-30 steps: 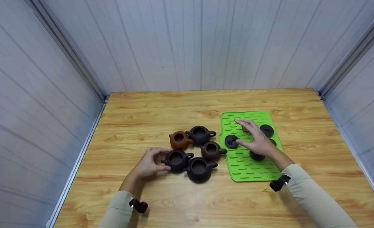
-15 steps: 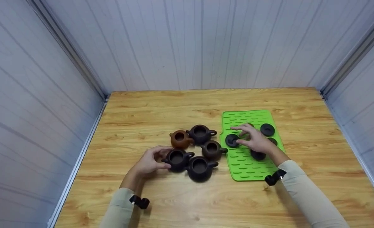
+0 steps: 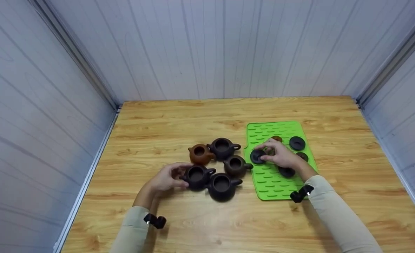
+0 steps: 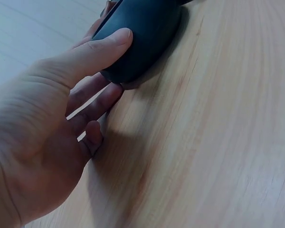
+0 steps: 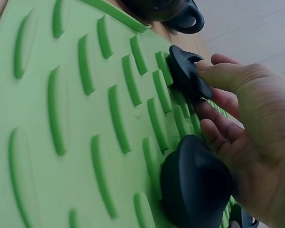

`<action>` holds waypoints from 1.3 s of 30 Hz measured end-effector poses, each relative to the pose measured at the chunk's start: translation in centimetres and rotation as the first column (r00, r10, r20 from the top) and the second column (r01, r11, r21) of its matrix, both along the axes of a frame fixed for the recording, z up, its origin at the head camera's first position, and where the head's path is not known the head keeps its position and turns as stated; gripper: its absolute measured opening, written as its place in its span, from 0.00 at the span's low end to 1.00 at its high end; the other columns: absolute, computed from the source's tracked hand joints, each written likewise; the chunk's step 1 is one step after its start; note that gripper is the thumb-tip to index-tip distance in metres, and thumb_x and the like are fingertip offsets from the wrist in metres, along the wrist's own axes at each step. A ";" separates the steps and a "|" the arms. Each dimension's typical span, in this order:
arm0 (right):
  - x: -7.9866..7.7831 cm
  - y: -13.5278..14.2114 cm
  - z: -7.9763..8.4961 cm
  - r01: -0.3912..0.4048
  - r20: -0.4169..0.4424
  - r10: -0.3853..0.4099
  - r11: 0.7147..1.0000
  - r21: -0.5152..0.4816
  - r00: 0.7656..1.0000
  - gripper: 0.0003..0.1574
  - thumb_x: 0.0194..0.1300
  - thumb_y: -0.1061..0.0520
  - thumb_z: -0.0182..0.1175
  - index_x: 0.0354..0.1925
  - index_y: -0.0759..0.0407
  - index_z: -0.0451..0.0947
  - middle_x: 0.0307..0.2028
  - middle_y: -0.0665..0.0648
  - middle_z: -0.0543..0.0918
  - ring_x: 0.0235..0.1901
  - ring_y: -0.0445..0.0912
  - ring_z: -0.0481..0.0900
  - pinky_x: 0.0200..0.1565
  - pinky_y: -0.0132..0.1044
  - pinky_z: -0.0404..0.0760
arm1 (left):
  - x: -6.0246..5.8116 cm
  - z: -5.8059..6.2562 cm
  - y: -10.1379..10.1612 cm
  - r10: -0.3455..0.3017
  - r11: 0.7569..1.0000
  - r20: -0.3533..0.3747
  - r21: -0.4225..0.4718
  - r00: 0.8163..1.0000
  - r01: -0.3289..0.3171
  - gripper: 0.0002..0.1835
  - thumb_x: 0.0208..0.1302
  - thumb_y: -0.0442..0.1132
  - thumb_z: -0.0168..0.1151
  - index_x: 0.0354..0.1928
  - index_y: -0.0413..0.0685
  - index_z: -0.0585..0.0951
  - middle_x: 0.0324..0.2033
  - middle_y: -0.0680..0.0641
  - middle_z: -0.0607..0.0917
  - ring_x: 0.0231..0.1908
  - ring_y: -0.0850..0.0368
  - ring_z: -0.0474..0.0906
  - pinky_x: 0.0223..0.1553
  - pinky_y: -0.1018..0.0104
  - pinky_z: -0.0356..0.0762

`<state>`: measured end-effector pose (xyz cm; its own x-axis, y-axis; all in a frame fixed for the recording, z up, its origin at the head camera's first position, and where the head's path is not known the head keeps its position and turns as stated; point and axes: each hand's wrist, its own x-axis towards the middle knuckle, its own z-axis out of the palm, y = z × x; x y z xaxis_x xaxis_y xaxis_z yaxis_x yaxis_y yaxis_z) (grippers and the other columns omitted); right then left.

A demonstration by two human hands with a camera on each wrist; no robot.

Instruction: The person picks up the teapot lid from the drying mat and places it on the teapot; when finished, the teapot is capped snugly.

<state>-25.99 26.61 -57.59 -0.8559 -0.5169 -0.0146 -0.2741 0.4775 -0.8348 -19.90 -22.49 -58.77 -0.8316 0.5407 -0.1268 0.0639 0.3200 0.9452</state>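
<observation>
My left hand [image 3: 161, 180] curls round the spout side of a dark lidless teapot [image 3: 196, 186]. In the left wrist view my thumb lies along the wall of that teapot [image 4: 149, 40], with the other fingers behind it. Over the green drying mat [image 3: 274, 194], my right hand [image 3: 282, 154] pinches a black teapot lid [image 3: 255, 157] at the mat's left edge. In the right wrist view the thumb is at the knob of this lid [image 5: 183, 71], and fingers reach under its far side. The lid stands tilted close over the mat.
More open teapots cluster with the held one: a reddish-brown teapot [image 3: 195, 157], a black teapot [image 3: 223, 155], a dark brown teapot [image 3: 235, 173] and a larger black teapot [image 3: 222, 195]. On the mat lie a black lid [image 3: 297, 143], a brown lid [image 3: 302, 156] and other lids.
The right hand has come down and left onto the black lid, its spread fingers closing to a pinch at the knob. The left hand stays at the same teapot.
</observation>
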 end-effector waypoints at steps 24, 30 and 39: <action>0.5 -0.3 -0.5 0.029 -0.001 -0.029 0.999 0.013 1.000 0.11 0.78 0.63 0.71 0.54 0.65 0.93 0.54 0.69 0.79 0.49 0.47 0.76 0.52 0.35 0.76 | 0.5 0.1 -0.1 -0.018 0.999 -0.017 -0.031 1.000 0.018 0.38 0.65 0.28 0.81 0.77 0.37 0.79 0.70 0.30 0.85 0.58 0.52 0.82 0.59 0.70 0.79; 0.6 -0.2 -0.5 0.041 -0.003 -0.041 0.999 0.003 0.999 0.10 0.78 0.62 0.70 0.53 0.64 0.94 0.53 0.69 0.79 0.48 0.48 0.76 0.52 0.35 0.76 | 0.3 0.0 0.0 -0.019 0.999 -0.015 -0.042 1.000 0.018 0.37 0.66 0.29 0.81 0.77 0.38 0.79 0.68 0.30 0.86 0.56 0.56 0.82 0.57 0.70 0.80; 0.4 -0.3 0.4 0.072 -0.018 -0.073 0.997 -0.014 0.997 0.09 0.78 0.62 0.71 0.52 0.62 0.94 0.50 0.67 0.80 0.47 0.49 0.73 0.51 0.36 0.72 | 0.4 0.3 0.0 -0.016 0.999 -0.005 -0.050 1.000 0.015 0.38 0.65 0.29 0.81 0.77 0.41 0.80 0.71 0.34 0.85 0.63 0.48 0.83 0.63 0.71 0.79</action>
